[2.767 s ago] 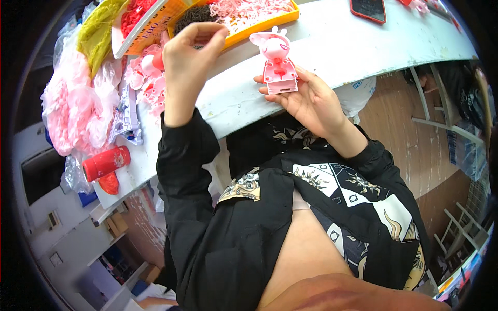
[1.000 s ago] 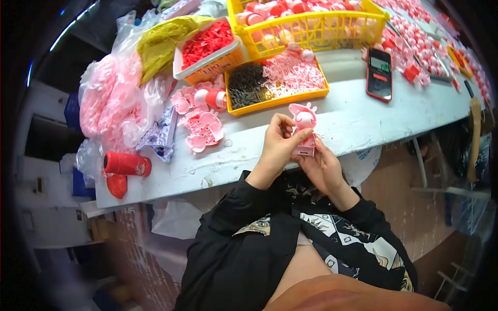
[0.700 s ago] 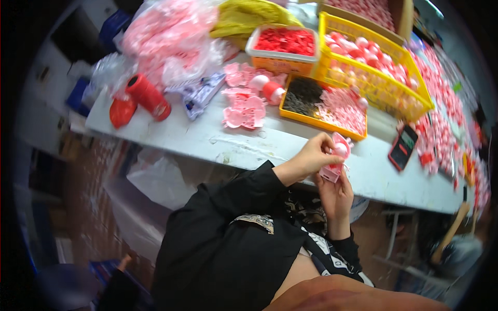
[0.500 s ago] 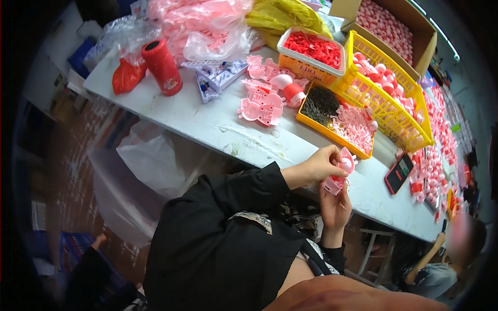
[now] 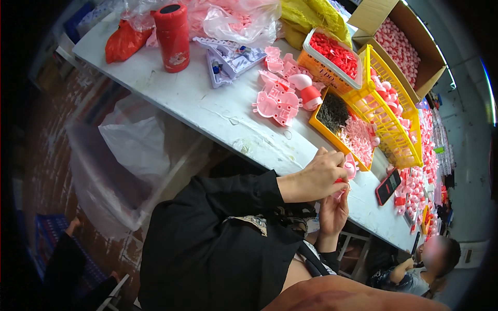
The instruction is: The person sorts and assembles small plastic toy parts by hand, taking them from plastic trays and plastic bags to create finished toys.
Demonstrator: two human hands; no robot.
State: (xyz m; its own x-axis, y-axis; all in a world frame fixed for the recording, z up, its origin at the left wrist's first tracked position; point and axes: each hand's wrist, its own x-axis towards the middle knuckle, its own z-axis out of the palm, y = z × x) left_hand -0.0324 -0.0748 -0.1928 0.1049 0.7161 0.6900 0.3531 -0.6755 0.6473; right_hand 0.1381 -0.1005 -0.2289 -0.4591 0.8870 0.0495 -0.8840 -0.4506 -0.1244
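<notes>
My right hand (image 5: 332,213) is closed around a small pink plastic toy shell (image 5: 350,165), held just off the table's front edge. A rounded pale pink piece sits in the shell's upper end. Over the shell's middle, my left hand (image 5: 317,179) has its fingers bent and pressed together. A bit of red shows beneath its fingertips; whether they grip it or only press on it I cannot tell. Beyond my hands, a yellow tray (image 5: 328,127) holds small dark parts and thin pink pieces. Several open pink shell parts (image 5: 278,102) lie to its left, beside a red-and-pink rounded piece (image 5: 310,96).
A tub of red pieces (image 5: 332,54) and a yellow basket (image 5: 410,150) of red-and-white parts stand behind the tray. A phone (image 5: 388,187) lies to the right. Farther left are a red flask (image 5: 172,39) and a lilac plastic part (image 5: 231,58). Another person (image 5: 415,272) sits at right.
My left hand has shifted from the shell's upper end down over its middle, uncovering the rounded piece. My right hand keeps its hold. The whole view has turned a little.
</notes>
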